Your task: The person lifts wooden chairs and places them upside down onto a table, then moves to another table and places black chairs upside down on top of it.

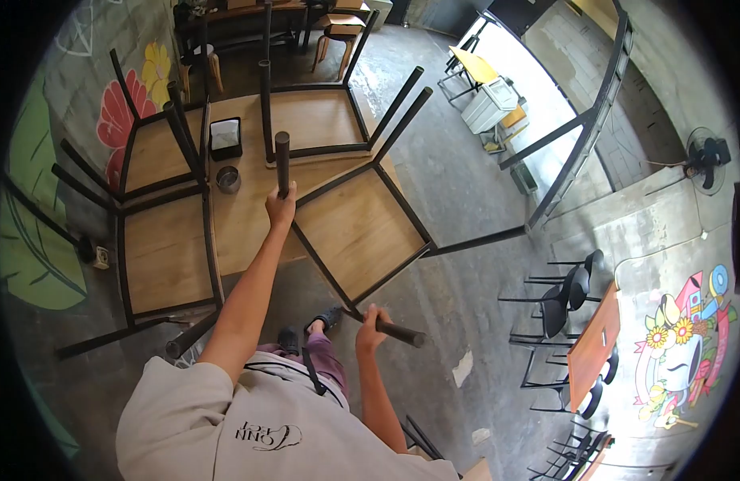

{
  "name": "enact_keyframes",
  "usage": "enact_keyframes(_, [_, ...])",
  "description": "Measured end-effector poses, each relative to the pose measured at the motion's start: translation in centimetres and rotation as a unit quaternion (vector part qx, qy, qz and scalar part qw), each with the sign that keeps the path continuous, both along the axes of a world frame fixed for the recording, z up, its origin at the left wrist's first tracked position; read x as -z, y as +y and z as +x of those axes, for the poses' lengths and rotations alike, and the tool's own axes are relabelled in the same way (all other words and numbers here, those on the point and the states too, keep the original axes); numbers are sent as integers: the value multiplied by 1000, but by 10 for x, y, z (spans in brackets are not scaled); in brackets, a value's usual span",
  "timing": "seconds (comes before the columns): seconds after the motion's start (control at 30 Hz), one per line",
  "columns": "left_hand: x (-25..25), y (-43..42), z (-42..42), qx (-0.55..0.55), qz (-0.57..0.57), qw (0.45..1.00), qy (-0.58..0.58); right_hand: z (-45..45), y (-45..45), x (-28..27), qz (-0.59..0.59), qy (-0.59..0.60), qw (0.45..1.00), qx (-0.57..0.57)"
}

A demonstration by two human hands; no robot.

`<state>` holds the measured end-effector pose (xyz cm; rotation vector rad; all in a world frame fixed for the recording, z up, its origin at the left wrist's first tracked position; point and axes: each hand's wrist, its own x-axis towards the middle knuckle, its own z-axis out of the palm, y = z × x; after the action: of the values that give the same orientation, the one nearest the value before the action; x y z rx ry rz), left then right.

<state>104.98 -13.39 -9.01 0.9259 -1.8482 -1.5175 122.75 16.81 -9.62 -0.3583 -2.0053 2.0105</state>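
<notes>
An upturned chair (363,232) with a wooden seat and black metal legs is between my two hands, partly over the wooden table (254,208). My left hand (281,206) is wrapped round one of its legs, near the table's middle. Lower right, my right hand (371,327) grips another leg close to the seat frame's corner. More upturned chairs lie on the table: one (318,118) at the far side and two (165,256) along the left. A black tissue box (225,138) and a small round dark container (228,179) stand between them.
Black chairs (554,309) stand by a reddish table (596,349) on the right. A yellow-topped table (474,64) and a white bin-like box (490,106) are near the bright opening. A wall fan (708,152) hangs at right. Stools (338,36) are at the back.
</notes>
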Motion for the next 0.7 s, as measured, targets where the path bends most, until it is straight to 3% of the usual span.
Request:
enact_keyframes(0.13, [-7, -23, -3, 16, -2, 996, -87, 12, -29, -13, 41, -18, 998, -52])
enact_keyframes(0.2, [-2, -36, -9, 14, 12, 996, -83, 18, -46, -10, 54, -28, 996, -69])
enact_keyframes(0.27, [13, -51, -20, 1, -43, 998, -44, 23, -65, -9, 67, -26, 994, -88])
enact_keyframes(0.47, [4, -85, -43, 11, -44, 995, -93, 28, -118, -22, 60, -14, 983, -174])
enact_keyframes(0.7, [-10, -96, -70, -25, -93, 973, -209, 19, -152, -15, 66, 16, 984, -166])
